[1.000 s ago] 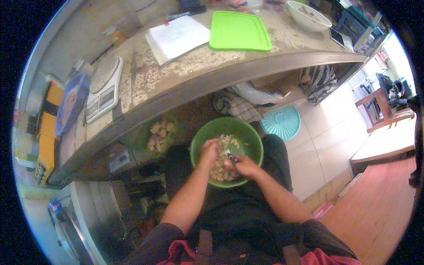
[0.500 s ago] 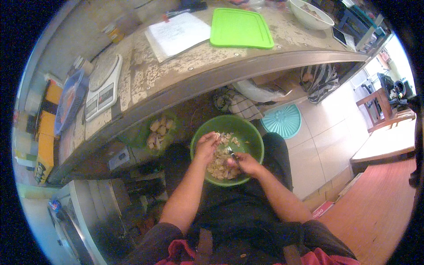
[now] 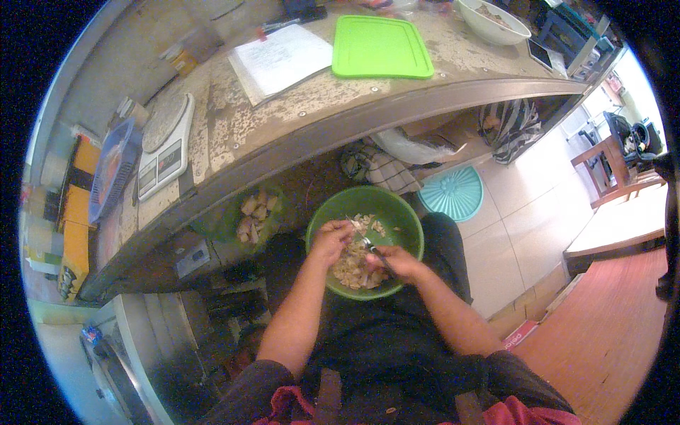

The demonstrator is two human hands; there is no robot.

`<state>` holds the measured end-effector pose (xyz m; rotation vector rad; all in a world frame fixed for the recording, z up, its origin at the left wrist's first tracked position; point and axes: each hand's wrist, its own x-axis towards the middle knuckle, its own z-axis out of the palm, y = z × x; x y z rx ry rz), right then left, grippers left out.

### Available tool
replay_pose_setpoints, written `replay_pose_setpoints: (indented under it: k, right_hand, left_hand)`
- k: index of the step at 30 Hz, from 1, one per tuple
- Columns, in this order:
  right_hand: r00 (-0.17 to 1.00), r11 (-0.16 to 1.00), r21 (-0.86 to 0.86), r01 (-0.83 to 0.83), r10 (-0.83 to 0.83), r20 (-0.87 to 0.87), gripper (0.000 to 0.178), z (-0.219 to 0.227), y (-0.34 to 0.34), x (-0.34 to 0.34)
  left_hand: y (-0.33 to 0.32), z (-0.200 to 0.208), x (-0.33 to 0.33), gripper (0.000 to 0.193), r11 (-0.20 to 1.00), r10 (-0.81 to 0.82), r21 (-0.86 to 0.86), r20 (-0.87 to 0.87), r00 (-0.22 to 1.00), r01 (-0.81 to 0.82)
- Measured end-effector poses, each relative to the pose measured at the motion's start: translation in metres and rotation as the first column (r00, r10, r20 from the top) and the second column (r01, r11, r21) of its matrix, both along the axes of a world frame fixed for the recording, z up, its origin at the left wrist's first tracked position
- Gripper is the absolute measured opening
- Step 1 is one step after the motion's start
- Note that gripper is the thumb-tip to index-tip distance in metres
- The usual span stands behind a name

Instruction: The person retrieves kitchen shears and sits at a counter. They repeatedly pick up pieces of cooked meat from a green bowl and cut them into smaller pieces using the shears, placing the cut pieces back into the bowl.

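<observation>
A green basin (image 3: 405, 212) rests on my lap with many small pale pieces (image 3: 358, 273) heaped in its near part and a few more at its far side. My left hand (image 3: 331, 242) is over the basin's left side, its fingers pinched on a small pale piece (image 3: 355, 225). In my right hand (image 3: 398, 263) is a small knife with a dark handle (image 3: 383, 258), its metal end pointing up and left toward the left fingertips. The exact kind of the pale pieces is too small to make out.
A worn counter (image 3: 283, 127) runs across ahead, bearing a white scale (image 3: 164, 166), papers (image 3: 280, 60), a bright green lid (image 3: 382, 48) and a white bowl (image 3: 494, 23). Beneath it sits a green bag of pale chunks (image 3: 256, 212). A turquoise lid (image 3: 453, 193) lies on the floor.
The left fingers have shifted slightly down, closer to the knife's tip. The knife's metal end now reaches further up toward the piece in the left hand. The basin stays in place.
</observation>
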<state>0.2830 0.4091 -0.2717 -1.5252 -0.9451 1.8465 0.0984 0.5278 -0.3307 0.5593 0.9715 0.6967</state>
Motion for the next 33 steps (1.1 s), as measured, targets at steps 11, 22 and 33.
replay_pose_setpoints:
  k: [11,22,33]
  right_hand:
    - [0.940,0.977,0.210,0.046,-0.113,0.322,0.042,-0.011,-0.002,-0.009]
    - [0.902,0.897,0.109,0.429,-0.432,0.008,0.048,-0.031,-0.001,0.001]
    - [0.934,0.947,0.123,0.297,-0.315,0.171,0.068,-0.019,-0.004,0.000]
  left_hand:
    - [0.001,0.003,0.003,0.029,0.998,0.051,0.037,-0.009,0.999,-0.051]
    - [0.038,-0.025,0.035,0.020,0.734,-0.098,0.436,-0.690,0.717,0.521]
    - [0.019,-0.045,0.037,0.030,0.352,0.049,0.242,-0.970,0.240,0.904]
